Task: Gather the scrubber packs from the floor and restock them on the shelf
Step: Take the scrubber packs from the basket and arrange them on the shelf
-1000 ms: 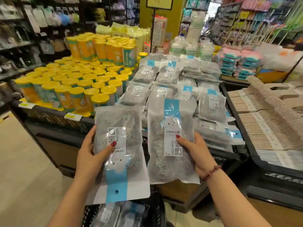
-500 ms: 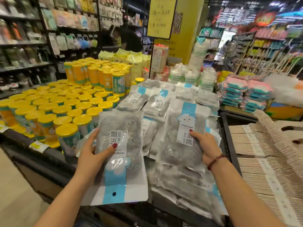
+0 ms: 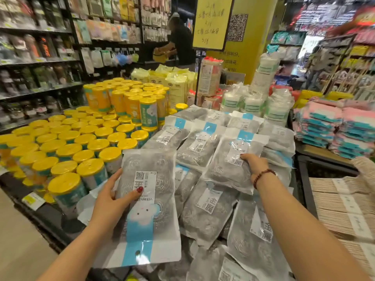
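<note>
- The left pack (image 3: 149, 201) was held up in front of the shelf's near edge (image 3: 46, 218), upside down, with its blue band pointing towards the person.
- The left hand (image 3: 110, 201) gripped it by the left edge: the thumb lay across the white label and the fingers curled round behind.
- The right pack (image 3: 229, 165) lay tilted on top of the pile (image 3: 207, 211), blue band away from the person.
- The right hand (image 3: 254, 164) held its right edge, thumb on the label; the fingers were hidden beneath it, so how far they curled could not be told.
- A dark red bracelet (image 3: 262, 175) sat on the right wrist.
- The pile of grey packs filled the middle of the shelf in overlapping rows, reaching from the near edge to the back.
- Just left of the pile stood cans (image 3: 67, 151) with yellow lids, packed close and stacked two high at the back.
- To the right of the pile lay flat beige cards (image 3: 343, 209) in stacks.
- Beyond those were pink and teal bundles (image 3: 324, 126).
- A yellow sign (image 3: 213, 21) rose behind the shelf, and a person (image 3: 180, 43) in dark clothes stood at the far racks.
</note>
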`<state>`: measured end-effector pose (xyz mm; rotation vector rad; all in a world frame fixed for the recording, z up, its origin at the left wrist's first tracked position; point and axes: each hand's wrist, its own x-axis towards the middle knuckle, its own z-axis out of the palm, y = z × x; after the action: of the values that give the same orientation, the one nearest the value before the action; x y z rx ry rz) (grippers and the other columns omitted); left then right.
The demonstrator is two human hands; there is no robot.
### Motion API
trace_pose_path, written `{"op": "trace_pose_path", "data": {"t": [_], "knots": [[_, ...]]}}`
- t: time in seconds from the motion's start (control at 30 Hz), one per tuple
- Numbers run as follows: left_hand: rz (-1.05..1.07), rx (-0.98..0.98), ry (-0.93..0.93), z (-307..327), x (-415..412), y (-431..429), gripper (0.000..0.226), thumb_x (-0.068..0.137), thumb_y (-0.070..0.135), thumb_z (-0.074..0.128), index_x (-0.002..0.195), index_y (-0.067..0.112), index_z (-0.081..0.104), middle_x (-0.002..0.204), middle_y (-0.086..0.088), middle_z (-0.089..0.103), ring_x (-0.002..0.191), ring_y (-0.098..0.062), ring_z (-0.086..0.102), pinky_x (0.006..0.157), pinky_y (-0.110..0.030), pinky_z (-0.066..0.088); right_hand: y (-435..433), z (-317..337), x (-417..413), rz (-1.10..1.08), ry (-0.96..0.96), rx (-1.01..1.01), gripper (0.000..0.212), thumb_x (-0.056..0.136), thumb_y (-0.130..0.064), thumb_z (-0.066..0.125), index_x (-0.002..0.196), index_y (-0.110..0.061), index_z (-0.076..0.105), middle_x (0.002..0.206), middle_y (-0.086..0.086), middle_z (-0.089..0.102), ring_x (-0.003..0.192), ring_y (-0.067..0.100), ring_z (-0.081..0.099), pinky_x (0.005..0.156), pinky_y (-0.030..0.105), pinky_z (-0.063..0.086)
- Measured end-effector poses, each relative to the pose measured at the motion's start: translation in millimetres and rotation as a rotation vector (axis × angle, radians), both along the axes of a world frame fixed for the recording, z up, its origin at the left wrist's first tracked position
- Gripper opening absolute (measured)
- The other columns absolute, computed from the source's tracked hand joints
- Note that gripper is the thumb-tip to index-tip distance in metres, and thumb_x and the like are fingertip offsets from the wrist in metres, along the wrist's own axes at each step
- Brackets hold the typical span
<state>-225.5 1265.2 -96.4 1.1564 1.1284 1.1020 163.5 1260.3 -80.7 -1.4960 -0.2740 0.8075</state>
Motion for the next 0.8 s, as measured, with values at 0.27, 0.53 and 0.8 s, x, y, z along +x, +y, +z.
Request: {"op": "trace_pose_path", "data": {"t": [0.27, 0.53, 0.8], "knots": [[0.007, -0.031, -0.004, 4.6, 12.6, 23.9, 0.07, 0.078, 0.005, 0.077, 0.127, 0.046, 0.05, 0.104, -0.003, 0.074, 0.084, -0.023, 0.074, 0.068, -0.04, 0.061, 36.0, -25.6, 9.2, 0.011, -0.49, -0.234, 0.115, 0.033, -0.044, 0.094, 0.131, -0.007, 0.048, 0.133, 0.014, 0.056, 0.114, 0.029, 0.059, 0.098, 0.046, 0.05], [-0.031, -0.026, -0.041, 4.7, 22.6, 34.8, 0.07, 0.077, 0.0, 0.076, 0.126, 0.043, 0.053, 0.094, 0.0, 0.076, 0.078, -0.022, 0.075, 0.052, -0.029, 0.058, 39.9, -29.2, -19.3, 0.361, -1.391, -0.595, 0.066, 0.093, -0.062, 0.035, 0.152, -0.033, 0.022, 0.163, 0.007, 0.007, 0.15, 0.027, 0.001, 0.12, 0.043, 0.0], [-0.062, -0.016, -0.06, 3.1, 26.8, 34.1, 0.068, 0.077, 0.001, 0.077, 0.121, 0.047, 0.054, 0.106, -0.006, 0.074, 0.088, -0.025, 0.074, 0.064, -0.037, 0.062, 41.1, -43.4, -28.9, 0.41, -1.417, -0.726, 0.065, 0.093, -0.067, 0.023, 0.151, -0.039, 0.02, 0.163, 0.004, 0.006, 0.15, 0.025, 0.002, 0.121, 0.046, -0.001]]}}
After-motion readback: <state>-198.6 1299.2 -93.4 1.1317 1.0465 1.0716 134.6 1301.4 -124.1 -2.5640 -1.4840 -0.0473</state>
